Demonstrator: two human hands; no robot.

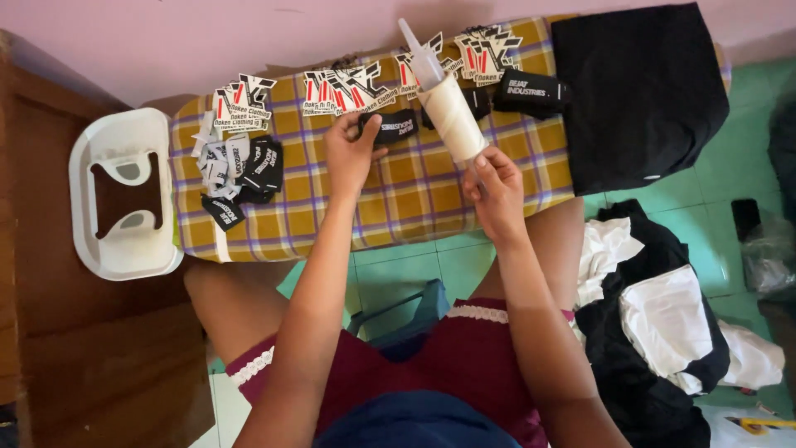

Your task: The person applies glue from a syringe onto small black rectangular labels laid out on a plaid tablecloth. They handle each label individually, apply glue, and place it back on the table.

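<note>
A folded black garment (638, 91) lies at the right end of the yellow checked board (414, 191). Red, black and white card tags (348, 90) line its far edge; small black labels (249, 170) are heaped at the left. The right hand (495, 195) is clamped on a cream roll (452, 116), held tilted. The left hand (352, 153) pinches a black label (388, 126).

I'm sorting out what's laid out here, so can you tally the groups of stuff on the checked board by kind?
Heaps of red, black and white paper tags: 4
Piles of black woven labels: 3
Folded black cloth: 1
Cream roll, in the right hand: 1
Total: 9
The left hand touches the middle label pile. Single tags and labels overlap too much to count.
</note>
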